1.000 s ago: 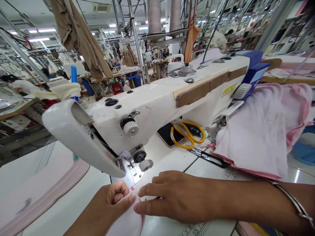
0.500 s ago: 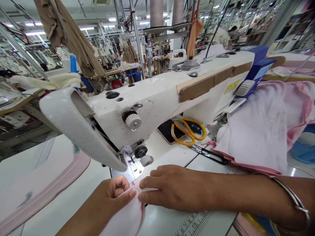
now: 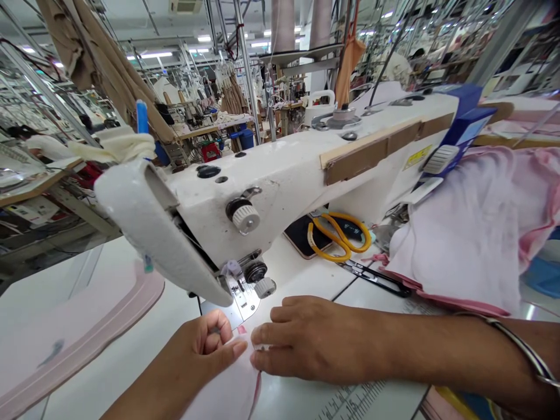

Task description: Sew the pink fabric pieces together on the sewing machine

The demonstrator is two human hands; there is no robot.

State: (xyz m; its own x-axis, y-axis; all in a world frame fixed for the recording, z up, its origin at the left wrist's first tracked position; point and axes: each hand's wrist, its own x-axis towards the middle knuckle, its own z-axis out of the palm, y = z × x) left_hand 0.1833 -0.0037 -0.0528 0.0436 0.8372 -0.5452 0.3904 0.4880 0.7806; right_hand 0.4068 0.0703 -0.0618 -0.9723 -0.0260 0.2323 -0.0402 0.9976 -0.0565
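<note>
My left hand [image 3: 214, 344] is closed, pinching a pale pink fabric piece [image 3: 227, 385] between thumb and curled fingers at its upper end. From the right, my right hand [image 3: 301, 338] holds the same piece by its edge with the fingertips; the grip is partly hidden. Darker pink trim runs along that edge, and a small pink tab shows between the hands. Both hands are just in front of the needle plate [image 3: 247, 306] of a white sewing machine [image 3: 289, 163]. The fabric lies short of the presser foot, apart from it.
Yellow-handled scissors [image 3: 336, 239], a phone [image 3: 301, 236] and black thread snips [image 3: 378, 277] lie under the machine arm. Pink-trimmed white fabric [image 3: 468, 233] is heaped at the right. A larger pink-bordered piece [image 3: 87, 326] lies at the left. Thread cones [image 3: 283, 26] stand behind.
The view has shifted slightly, so the machine appears a little further right. Both hands keep their hold on the fabric, with the right fingertips slightly further from the left thumb.
</note>
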